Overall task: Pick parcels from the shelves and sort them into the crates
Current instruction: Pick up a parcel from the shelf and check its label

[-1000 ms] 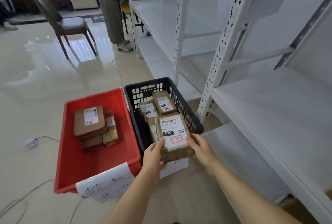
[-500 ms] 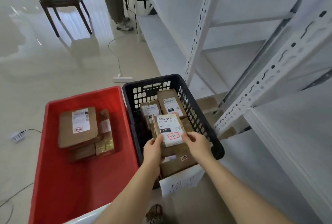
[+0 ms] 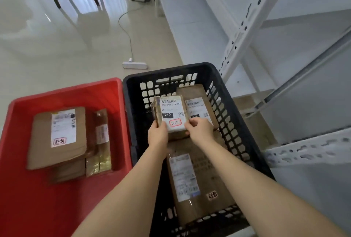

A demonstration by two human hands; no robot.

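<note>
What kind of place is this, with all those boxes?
Probably a small parcel-sorting or storage room: white metal shelving, a red crate and a black crate on the floor, both holding labelled cardboard parcels, one parcel held in both hands.

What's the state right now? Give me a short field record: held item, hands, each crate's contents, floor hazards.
held item: small parcel, white label with a red-boxed handwritten mark, held over the black crate
left hand: grips the parcel's near left edge
right hand: grips its near right edge
black crate contents: several brown parcels, one large flat parcel nearest
red crate: a stack of brown parcels
floor hazards: power strip and its cable beyond the crates
</note>
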